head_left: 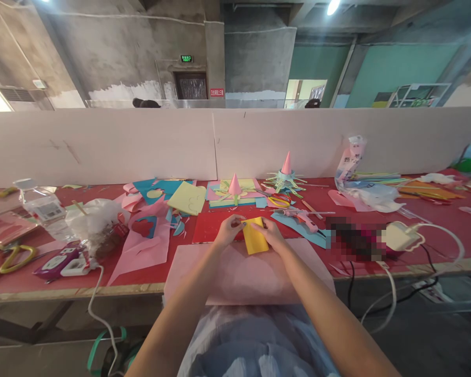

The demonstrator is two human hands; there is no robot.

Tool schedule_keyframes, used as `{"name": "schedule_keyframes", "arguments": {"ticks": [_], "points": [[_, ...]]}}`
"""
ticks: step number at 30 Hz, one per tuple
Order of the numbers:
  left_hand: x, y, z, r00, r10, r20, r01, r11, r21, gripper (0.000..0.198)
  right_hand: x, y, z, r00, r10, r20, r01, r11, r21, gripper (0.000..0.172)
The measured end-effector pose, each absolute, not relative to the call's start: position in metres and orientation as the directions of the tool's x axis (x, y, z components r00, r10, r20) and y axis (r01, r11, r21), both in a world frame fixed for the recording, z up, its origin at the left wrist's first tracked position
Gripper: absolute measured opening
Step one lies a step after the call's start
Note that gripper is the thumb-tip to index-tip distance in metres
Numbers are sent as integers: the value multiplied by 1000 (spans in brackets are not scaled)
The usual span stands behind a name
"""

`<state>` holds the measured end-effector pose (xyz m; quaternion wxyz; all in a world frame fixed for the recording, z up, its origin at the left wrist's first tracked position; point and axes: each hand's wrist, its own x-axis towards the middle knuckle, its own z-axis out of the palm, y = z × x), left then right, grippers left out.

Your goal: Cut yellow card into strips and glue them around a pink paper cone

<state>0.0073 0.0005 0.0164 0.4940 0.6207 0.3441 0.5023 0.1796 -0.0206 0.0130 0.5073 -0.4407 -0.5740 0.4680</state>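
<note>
A small yellow paper piece (255, 238) is held between both my hands over a large pink paper sheet (243, 275) that hangs over the table's front edge. My left hand (228, 230) pinches the yellow piece's upper left corner with closed fingers. My right hand (272, 234) grips its right edge, fingers curled. A red sheet (208, 226) lies just behind my hands on the red table (43, 280).
Two pink paper cones (234, 186) (286, 164) stand on paper cut-outs at the back. A glue gun (302, 215) and scissors (279, 200) lie to the right, a plastic bottle (43, 208), yellow-handled scissors (13, 258) and paper scraps to the left. Cables (392, 293) hang off the front edge.
</note>
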Motion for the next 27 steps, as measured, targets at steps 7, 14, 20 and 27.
{"name": "schedule_keyframes", "arguments": {"ticks": [7, 14, 20, 27], "points": [[6, -8, 25, 249, 903, 350, -42, -352, 935, 28, 178, -24, 16, -102, 983, 151, 7, 153, -988, 34], [7, -8, 24, 365, 902, 232, -314, -116, 942, 38, 180, -31, 25, -161, 983, 92, -121, 73, -990, 35], [5, -10, 23, 391, 913, 116, -383, 47, 923, 37, 179, -32, 26, -215, 972, 99, -133, 71, -989, 35], [6, -8, 22, 339, 932, 125, -374, 11, 928, 34, 179, -32, 26, -224, 972, 74, -96, 53, -994, 38]]}}
